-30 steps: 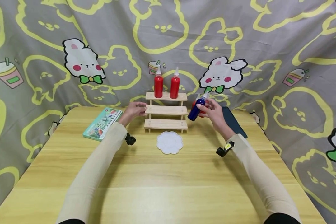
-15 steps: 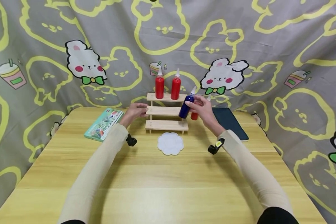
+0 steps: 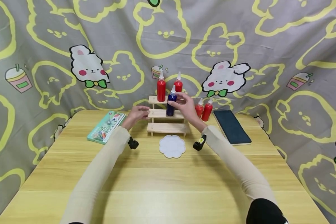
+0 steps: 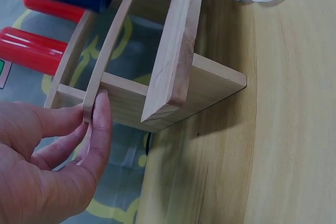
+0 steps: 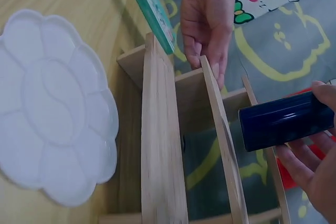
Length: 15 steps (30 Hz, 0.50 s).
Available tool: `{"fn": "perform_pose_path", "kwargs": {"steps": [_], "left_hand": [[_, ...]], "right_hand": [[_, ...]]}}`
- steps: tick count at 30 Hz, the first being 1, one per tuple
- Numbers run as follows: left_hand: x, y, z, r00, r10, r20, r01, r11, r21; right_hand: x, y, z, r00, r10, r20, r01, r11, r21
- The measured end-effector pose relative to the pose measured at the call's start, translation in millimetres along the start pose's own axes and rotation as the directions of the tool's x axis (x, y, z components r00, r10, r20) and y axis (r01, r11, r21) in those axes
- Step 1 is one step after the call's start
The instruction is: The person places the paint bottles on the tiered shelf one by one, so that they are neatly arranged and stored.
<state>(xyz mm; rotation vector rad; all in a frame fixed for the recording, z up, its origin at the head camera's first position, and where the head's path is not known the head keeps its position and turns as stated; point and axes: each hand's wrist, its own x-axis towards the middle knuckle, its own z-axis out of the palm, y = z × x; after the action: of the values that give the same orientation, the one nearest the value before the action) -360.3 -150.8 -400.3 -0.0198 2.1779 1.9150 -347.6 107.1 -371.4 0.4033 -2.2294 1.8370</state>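
My right hand (image 3: pixel 188 109) holds a blue squeeze bottle (image 3: pixel 170 107) with a white pointed nozzle, nearly upright. In the right wrist view, the bottle's base (image 5: pixel 247 129) is a small gap above the middle shelf of the three-step wooden rack (image 3: pixel 168 127). At the rack's left end, the thumb and fingers of my left hand (image 4: pixel 58 150) pinch the end of that middle shelf. Two red bottles (image 3: pixel 161 90) stand on the top shelf, the right one partly hidden behind the blue bottle and my right hand. The lowest shelf is bare.
Two more red bottles (image 3: pixel 207 111) stand on the table right of the rack. Farther right lies a dark notebook (image 3: pixel 232 127). A green illustrated box (image 3: pixel 106 127) lies on the left, and a white flower-shaped palette (image 3: pixel 172 147) in front. Patterned cloth (image 3: pixel 123 74) hangs behind.
My right hand has carried the blue bottle leftward from beside the rack to over the middle shelf and turned it more upright. The left hand keeps its place on the rack.
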Motion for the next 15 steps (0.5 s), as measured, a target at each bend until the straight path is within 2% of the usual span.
{"fn": "perform_pose_path", "kwargs": {"steps": [6, 15], "left_hand": [[2.0, 1.4, -0.9, 1.000, 0.010, 0.000, -0.010, 1.000, -0.006], [4.9, -2.0, 0.0, 1.000, -0.022, -0.015, 0.022, 1.000, -0.019]], "right_hand": [[8.0, 3.6, 21.2, 0.998, -0.062, -0.008, 0.062, 0.998, -0.001], [7.8, 11.2, 43.4, 0.994, -0.110, 0.000, 0.110, 0.994, -0.021]]}}
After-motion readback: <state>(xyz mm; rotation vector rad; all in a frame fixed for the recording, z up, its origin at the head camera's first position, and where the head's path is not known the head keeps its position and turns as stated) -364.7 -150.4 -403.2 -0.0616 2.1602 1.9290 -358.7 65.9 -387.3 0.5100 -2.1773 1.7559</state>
